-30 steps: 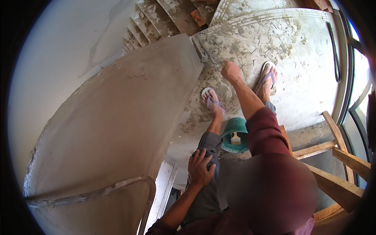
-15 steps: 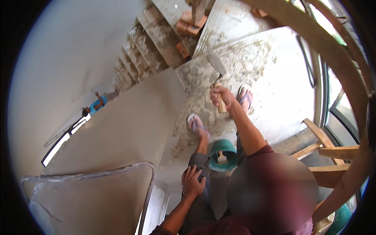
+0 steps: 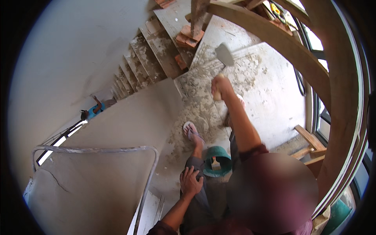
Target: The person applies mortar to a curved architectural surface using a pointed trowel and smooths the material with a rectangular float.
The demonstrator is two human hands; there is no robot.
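My right hand (image 3: 221,86) is wrapped round the wooden handle of a trowel (image 3: 224,54), held out ahead of me over the stained landing. The trowel's flat grey blade points away, its face showing. My left hand (image 3: 190,181) rests with fingers spread on my left knee, holding nothing. Between my legs stands a green bucket (image 3: 228,172) with a paintbrush (image 3: 216,163) inside it. Both feet are in flip-flops on the mortar-spattered floor (image 3: 196,105); my right forearm partly covers the right foot.
Steps (image 3: 147,58) run off at the far left, with bricks (image 3: 190,36) beside a wooden post (image 3: 199,17). A metal frame (image 3: 94,149) stands at near left. Curved timber (image 3: 274,37) arches on the right, above wooden pieces (image 3: 311,141). Another person (image 3: 96,109) in blue is at far left.
My right hand has lifted slightly farther away, and the trowel's blade has turned to show its broad face. My left hand stays on the knee. The view has shifted somewhat.
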